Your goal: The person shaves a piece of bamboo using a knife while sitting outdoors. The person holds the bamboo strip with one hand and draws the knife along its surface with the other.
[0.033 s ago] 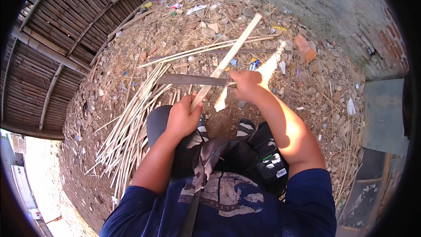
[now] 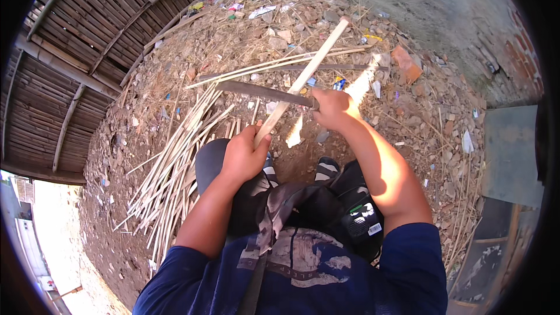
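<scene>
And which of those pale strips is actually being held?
The broad strip slanting up and rightward from the left hand; the other strips look thinner and lie on the ground, most heaped to the left.

The left hand grips the near end of a pale wooden strip, while the right hand holds a long dark blade that crosses it. A loose pile of thin sticks lies to the left on littered ground, near a slatted wall.
</scene>
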Demonstrator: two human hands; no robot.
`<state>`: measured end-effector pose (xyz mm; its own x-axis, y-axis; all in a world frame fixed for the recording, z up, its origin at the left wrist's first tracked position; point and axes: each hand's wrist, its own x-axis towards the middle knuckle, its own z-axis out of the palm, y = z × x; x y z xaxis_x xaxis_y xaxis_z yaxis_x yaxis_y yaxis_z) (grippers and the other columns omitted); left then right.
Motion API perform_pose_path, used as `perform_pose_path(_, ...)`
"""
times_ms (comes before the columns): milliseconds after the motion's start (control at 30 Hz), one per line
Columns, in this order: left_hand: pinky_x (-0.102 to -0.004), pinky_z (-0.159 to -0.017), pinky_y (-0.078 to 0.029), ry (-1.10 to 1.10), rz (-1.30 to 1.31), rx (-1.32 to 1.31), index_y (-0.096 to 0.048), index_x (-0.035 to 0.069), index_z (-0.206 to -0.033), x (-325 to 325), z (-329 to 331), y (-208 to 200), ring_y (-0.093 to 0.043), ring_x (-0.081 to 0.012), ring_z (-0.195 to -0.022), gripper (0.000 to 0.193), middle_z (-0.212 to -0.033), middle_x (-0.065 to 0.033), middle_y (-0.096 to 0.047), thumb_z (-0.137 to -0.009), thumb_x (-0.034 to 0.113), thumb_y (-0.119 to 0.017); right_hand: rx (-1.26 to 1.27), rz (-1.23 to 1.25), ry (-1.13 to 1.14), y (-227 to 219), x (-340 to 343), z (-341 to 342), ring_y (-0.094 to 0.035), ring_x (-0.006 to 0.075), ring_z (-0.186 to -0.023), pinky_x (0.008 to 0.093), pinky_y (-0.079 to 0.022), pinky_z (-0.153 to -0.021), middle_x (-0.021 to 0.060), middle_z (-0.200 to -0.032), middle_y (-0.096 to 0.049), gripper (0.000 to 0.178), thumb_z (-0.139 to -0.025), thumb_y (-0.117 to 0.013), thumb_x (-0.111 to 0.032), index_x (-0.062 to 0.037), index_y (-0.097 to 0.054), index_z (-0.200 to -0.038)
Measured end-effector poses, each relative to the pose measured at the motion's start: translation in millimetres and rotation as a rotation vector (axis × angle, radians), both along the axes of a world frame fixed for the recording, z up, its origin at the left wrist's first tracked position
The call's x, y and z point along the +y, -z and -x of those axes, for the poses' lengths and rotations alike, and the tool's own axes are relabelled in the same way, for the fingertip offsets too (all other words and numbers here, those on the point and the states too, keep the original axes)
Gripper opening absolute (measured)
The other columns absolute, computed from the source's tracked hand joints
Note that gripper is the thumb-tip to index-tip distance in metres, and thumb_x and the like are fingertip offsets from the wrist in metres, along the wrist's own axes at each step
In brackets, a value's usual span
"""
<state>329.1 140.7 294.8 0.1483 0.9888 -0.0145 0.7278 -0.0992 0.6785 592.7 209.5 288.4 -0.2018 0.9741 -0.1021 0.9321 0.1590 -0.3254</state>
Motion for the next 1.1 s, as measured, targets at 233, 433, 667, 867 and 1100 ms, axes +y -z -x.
perform_pose_path(233, -0.0416, -0.068, -0.052, 0.016, -0.069, -0.018, -0.067, -0.001, -0.101, 1, 1, 5, -0.068, -0.0324, -0.071, 0.037, -0.077, -0.0198, -0.068, -0.091, 0.034, -0.075, 0.040, -0.172, 0.040, 8, -3, -22, -0.070, 0.0388, -0.091, 0.0505, -0.056, -0.079, 0.0174, -0.092, -0.071, 0.036, -0.079, -0.076, -0.025, -0.0109, -0.062, -0.109)
perform_pose_path(433, -0.0372, -0.064, -0.050, 0.041, 0.053, -0.009, -0.067, -0.003, -0.101, 1, 0, -2, -0.062, -0.0207, -0.067, 0.041, -0.073, -0.0148, -0.066, -0.090, 0.035, -0.078, 0.154, -0.188, 0.072, 19, 6, -35, -0.069, 0.0425, -0.085, 0.0523, -0.055, -0.076, 0.0216, -0.085, -0.070, 0.035, -0.077, -0.076, -0.022, -0.0069, -0.064, -0.105)
perform_pose_path(667, -0.0352, -0.064, -0.049, 0.051, 0.093, -0.044, -0.067, -0.003, -0.103, 3, 0, -5, -0.060, -0.0171, -0.067, 0.040, -0.074, -0.0118, -0.065, -0.091, 0.034, -0.077, 0.055, -0.223, -0.088, 5, -4, -30, -0.068, 0.0414, -0.084, 0.0520, -0.054, -0.074, 0.0190, -0.085, -0.069, 0.035, -0.076, -0.076, -0.023, -0.0077, -0.064, -0.105)
perform_pose_path(867, -0.0438, -0.068, -0.052, 0.027, 0.091, 0.013, -0.063, -0.002, -0.099, -22, 16, -37, -0.068, -0.0371, -0.073, 0.039, -0.077, -0.0211, -0.068, -0.093, 0.036, -0.073, 0.198, -0.267, -0.168, -9, -22, -10, -0.069, 0.0384, -0.084, 0.0515, -0.054, -0.074, 0.0152, -0.086, -0.068, 0.033, -0.075, -0.078, -0.024, -0.0108, -0.060, -0.100)
perform_pose_path(1100, -0.0429, -0.060, -0.050, -0.042, -0.065, 0.177, -0.064, 0.001, -0.101, -66, 46, -31, -0.066, -0.0330, -0.063, 0.030, -0.071, -0.0170, -0.065, -0.094, 0.029, -0.073, 0.107, -0.218, -0.293, -18, -26, 7, -0.070, 0.0380, -0.083, 0.0510, -0.056, -0.072, 0.0142, -0.083, -0.069, 0.032, -0.076, -0.076, -0.024, -0.0095, -0.060, -0.100)
